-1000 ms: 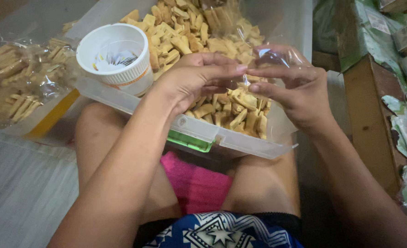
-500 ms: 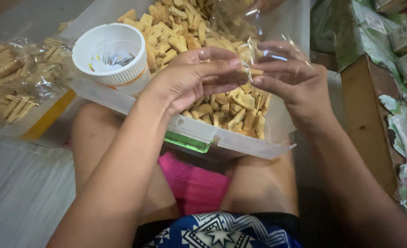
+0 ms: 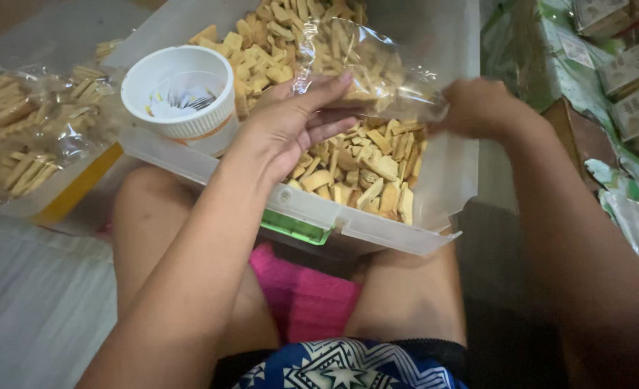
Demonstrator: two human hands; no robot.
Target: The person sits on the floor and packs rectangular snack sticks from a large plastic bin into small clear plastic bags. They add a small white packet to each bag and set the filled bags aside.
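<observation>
A clear plastic bag (image 3: 366,61) part-filled with tan biscuit pieces lies sideways over a clear plastic bin (image 3: 377,227) of loose biscuits (image 3: 363,169); the bin rests on my lap. My left hand (image 3: 291,126) props the bag from the near side, its fingers stretched along the film. To the right, my right hand (image 3: 478,108) is closed on the bag's end. A white cup (image 3: 182,90) holding small sachets sits on the bin's left corner, just left of my left hand.
Filled clear bags of biscuits (image 3: 31,130) lie in a tray at the left over a yellow-edged surface. Green and white packages (image 3: 622,79) and a wooden board (image 3: 564,137) crowd the right side. A pink cloth (image 3: 305,295) lies between my knees.
The bag has gone from upright between my fingertips to lying sideways. My right hand moved right and up with its end; my left hand's fingers opened out along it.
</observation>
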